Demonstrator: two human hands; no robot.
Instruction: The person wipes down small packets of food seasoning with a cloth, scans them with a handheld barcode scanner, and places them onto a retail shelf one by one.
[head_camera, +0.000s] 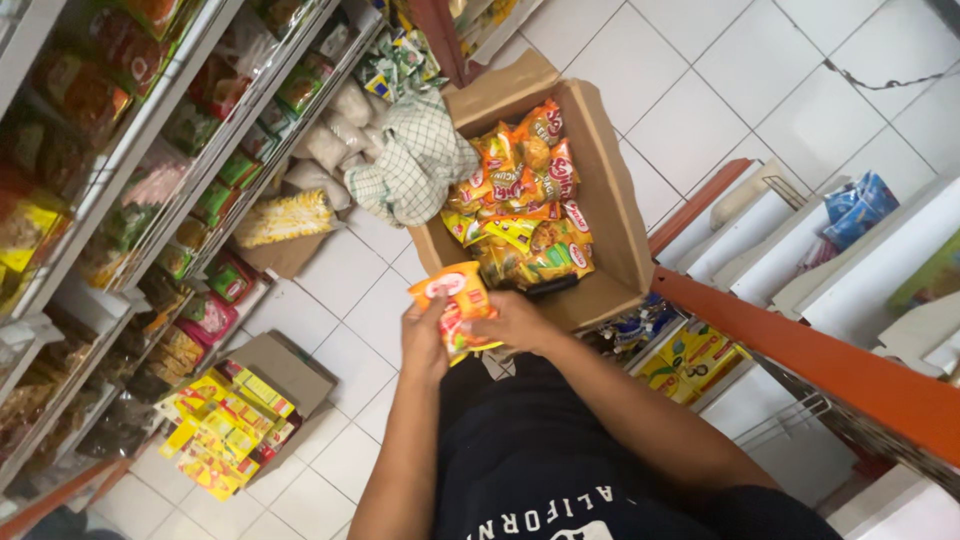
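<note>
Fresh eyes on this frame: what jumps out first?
The orange snack packet held in both hands, left hand and right hand, at centre. Just beyond it, an open cardboard box full of orange and yellow packets sits on the white tiled floor. Packed shelves line the left.

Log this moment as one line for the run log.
both hands hold orange snack packet | above open cardboard box of packets | shelves left

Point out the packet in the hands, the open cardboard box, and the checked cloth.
orange packet (452, 292): head view, upper face.
cardboard box (610, 200): head view, right wall.
checked cloth (415, 160): head view, middle fold.
</note>
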